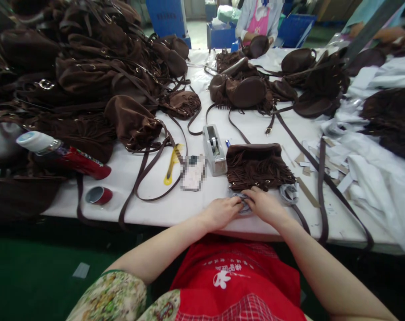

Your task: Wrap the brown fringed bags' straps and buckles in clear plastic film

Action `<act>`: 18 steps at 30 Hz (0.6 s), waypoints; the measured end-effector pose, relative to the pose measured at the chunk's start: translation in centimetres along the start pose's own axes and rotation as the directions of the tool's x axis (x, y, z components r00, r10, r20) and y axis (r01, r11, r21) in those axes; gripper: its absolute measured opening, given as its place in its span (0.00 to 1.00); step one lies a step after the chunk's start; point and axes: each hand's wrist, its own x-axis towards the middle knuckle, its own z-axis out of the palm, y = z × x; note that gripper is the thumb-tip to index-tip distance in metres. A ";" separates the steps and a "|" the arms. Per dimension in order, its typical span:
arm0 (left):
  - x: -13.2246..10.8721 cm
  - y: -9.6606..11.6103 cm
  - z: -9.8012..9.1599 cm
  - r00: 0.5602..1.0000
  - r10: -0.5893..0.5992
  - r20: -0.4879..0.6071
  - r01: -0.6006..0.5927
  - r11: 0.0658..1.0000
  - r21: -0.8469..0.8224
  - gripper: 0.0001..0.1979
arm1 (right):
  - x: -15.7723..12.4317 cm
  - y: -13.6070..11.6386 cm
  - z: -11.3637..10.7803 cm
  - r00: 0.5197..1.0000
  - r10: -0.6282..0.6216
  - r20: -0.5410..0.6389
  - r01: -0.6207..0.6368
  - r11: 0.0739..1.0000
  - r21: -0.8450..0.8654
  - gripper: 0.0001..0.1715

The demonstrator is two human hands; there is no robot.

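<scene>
A dark brown fringed bag (pixel 259 165) lies on the white table just beyond my hands, its ringed edge toward me. Grey wrapping (pixel 245 207) is bunched at its near left edge, between my two hands. My left hand (pixel 223 211) has its fingers closed on this wrapping from the left. From the right, my right hand (pixel 263 203) pinches at the same wrapping, close to the bag's edge. Another grey wrapped piece (pixel 289 194) sits at the bag's near right corner, touched by neither hand. The fingertips partly hide what they hold.
Left of the bag are a tape dispenser (pixel 215 150), a yellow comb (pixel 173 164), a red cup (pixel 98 195) and a red bottle (pixel 68 156). Brown bags (pixel 88 67) are heaped at left. Straps and white wrapping (pixel 373 183) lie right. A person (pixel 258 20) works across the table (pixel 149 209).
</scene>
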 end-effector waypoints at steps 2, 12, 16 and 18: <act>0.0 -0.2 -0.2 0.999 0.011 0.048 -0.011 1.000 0.012 0.17 | -0.5 -0.6 -0.5 0.999 0.026 -0.020 -0.026 1.000 0.010 0.14; -0.5 -0.1 1.7 1.000 -0.029 -0.008 0.028 0.997 -0.074 0.21 | -5.5 9.0 -5.0 0.726 0.577 -0.374 -0.598 0.798 0.070 0.18; -0.6 0.3 1.1 0.999 -0.046 -0.004 0.045 0.995 -0.088 0.21 | -5.4 13.0 -3.2 0.709 0.666 -0.233 -0.689 0.725 -0.023 0.15; -0.4 0.5 0.9 0.997 -0.073 -0.003 0.073 0.991 -0.115 0.20 | -5.7 13.2 -2.6 0.714 0.657 -0.243 -0.680 0.733 -0.014 0.14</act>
